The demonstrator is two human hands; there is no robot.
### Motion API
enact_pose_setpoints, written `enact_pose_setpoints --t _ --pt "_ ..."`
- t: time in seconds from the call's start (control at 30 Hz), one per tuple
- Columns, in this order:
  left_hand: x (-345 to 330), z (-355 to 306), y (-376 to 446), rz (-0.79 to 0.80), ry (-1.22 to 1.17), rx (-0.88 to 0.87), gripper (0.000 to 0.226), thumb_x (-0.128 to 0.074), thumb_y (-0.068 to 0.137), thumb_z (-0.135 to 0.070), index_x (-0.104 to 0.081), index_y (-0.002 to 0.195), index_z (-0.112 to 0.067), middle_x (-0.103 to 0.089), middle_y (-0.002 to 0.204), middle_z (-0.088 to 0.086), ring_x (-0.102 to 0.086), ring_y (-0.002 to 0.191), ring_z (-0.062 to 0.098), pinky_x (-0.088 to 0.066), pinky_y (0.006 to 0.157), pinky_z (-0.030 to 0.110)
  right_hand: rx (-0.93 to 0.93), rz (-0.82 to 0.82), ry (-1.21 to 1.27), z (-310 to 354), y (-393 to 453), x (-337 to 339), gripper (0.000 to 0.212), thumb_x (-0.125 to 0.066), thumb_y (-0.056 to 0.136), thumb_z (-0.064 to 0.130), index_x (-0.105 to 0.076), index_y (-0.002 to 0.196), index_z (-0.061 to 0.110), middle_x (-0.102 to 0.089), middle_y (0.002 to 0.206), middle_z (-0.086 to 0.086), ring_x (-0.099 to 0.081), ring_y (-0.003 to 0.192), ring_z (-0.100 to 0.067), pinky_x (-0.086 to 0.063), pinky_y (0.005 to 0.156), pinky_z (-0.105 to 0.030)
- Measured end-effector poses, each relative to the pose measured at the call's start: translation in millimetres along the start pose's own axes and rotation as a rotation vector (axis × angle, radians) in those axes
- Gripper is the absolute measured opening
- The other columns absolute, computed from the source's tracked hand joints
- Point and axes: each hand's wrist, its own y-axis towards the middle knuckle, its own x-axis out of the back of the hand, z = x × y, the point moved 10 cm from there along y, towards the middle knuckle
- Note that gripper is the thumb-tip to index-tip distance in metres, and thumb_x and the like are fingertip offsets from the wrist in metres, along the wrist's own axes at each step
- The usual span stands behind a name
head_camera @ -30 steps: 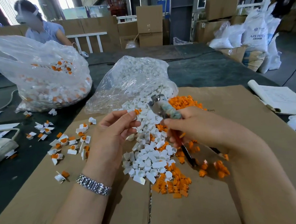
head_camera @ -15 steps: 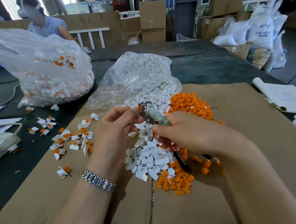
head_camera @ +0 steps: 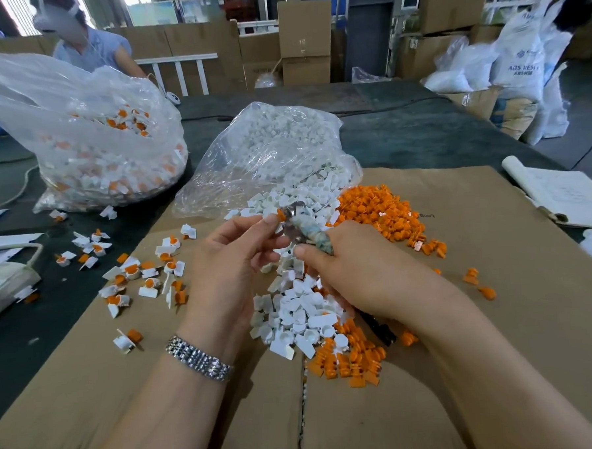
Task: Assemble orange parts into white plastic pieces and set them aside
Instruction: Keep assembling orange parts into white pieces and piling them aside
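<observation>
carefully, the right hand (head_camera: 366,275) is gripping the pliers (head_camera: 301,229) while the left hand (head_camera: 235,262) is pinching an orange part (head_camera: 281,214) at the tip; keeping both steady and aligned seems best.

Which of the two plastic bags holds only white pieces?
The nearer, smaller bag, just behind the hands; the larger bag to its left shows orange mixed in.

Two bare forearms with no sleeves in view, left hand (head_camera: 236,258) with short plain nails, a silver metal link bracelet (head_camera: 198,358), possibly a watch band, round the left wrist below the fingers, right hand (head_camera: 362,272) without rings or band
</observation>
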Motion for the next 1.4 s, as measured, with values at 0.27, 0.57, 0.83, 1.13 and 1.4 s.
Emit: enact_pose_setpoints --t 0.27,0.57,0.83,1.13,1.4 --pt "65.3 -50.1 5.9 -0.401 0.540 -0.309 0.010 -0.066 0.099 -0.021 -0.077 0.098 -0.021 -0.075 0.089 -0.001 -0.067 0.076 0.009 -0.052 0.069 0.026 -0.057 -0.090 0.166 -28.3 1.5 37.4 0.062 -0.042 0.094 0.067 -0.063 0.092 0.009 -0.067 0.071 -0.011 -0.063 0.059 -0.018 -0.049 0.058 -0.030" --pt "7.4 -30.9 9.8 -0.054 1.226 -0.423 0.014 -0.071 0.093 -0.024 -0.073 0.106 -0.029 -0.065 0.100 -0.010 -0.058 0.081 0.002 -0.048 0.068 0.021 -0.309 -0.295 -0.394 -78.5 20.1 43.9 0.060 -0.046 0.094 0.065 -0.053 0.122 0.012 -0.053 0.127 -0.016 -0.051 0.119 -0.036 -0.044 0.098 -0.053" --pt "-6.0 -5.4 12.5 0.068 1.500 -0.413 0.006 -0.070 0.095 -0.024 -0.072 0.099 -0.028 -0.061 0.097 -0.010 -0.052 0.081 0.008 -0.033 0.062 0.018 -0.297 -0.261 -0.567 -74.2 26.3 25.9 0.070 -0.049 0.090 0.069 -0.051 0.129 0.011 -0.048 0.136 -0.017 -0.043 0.128 -0.037 -0.036 0.103 -0.057" --pt "3.1 -18.4 10.0 -0.023 1.321 -0.394 0.011 -0.069 0.095 -0.026 -0.069 0.104 -0.031 -0.062 0.095 -0.013 -0.056 0.078 0.000 -0.048 0.065 0.024 -0.255 -0.375 -0.456 -88.3 24.6 56.8 0.027 -0.050 0.095 -0.001 -0.068 0.110 0.011 -0.062 0.109 -0.010 -0.058 0.101 -0.026 -0.047 0.079 -0.034" --pt "0.3 -22.5 7.2 -0.036 1.201 -0.346 0.008 -0.068 0.096 -0.031 -0.071 0.104 -0.033 -0.067 0.098 -0.014 -0.062 0.086 0.005 -0.059 0.077 0.040 -0.278 -0.307 -0.328 -102.8 30.8 56.4 0.034 -0.050 0.092 -0.006 -0.072 0.110 0.013 -0.067 0.109 -0.011 -0.063 0.095 -0.027 -0.053 0.081 -0.035"
